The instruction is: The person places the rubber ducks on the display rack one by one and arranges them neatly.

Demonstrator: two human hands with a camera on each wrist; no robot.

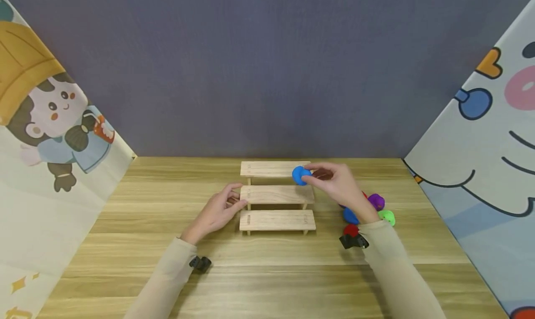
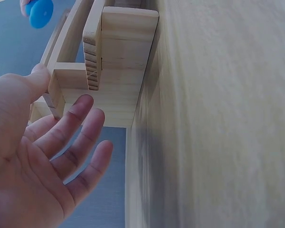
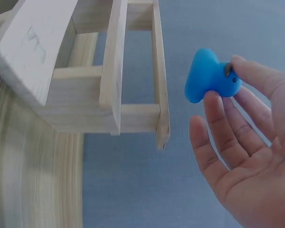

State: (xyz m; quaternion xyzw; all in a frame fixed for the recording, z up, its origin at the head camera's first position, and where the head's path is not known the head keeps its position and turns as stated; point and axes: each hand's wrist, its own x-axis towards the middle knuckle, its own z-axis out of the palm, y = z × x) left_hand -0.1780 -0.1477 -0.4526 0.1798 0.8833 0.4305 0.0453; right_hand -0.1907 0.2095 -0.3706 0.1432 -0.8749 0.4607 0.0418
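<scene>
A stepped wooden rack (image 1: 277, 195) with three tiers stands on the table. My left hand (image 1: 218, 211) holds the left end of its middle tier between thumb (image 2: 39, 78) and index finger; the other fingers are spread beside the rack. My right hand (image 1: 336, 184) pinches a small blue rubber duck (image 3: 211, 76) by its head with thumb and fingertips. The duck is in the air, overlapping the right end of the top tier (image 1: 271, 168) in the head view. In the right wrist view a gap shows between duck and rack.
Right of the rack, partly hidden by my right forearm, lie several small toys: a purple one (image 1: 376, 201), a green one (image 1: 387, 217), a blue one (image 1: 350, 216) and red ones (image 1: 351, 230). A dark grey panel (image 1: 267, 77) rises behind the wooden table (image 1: 267, 282); printed panels flank it.
</scene>
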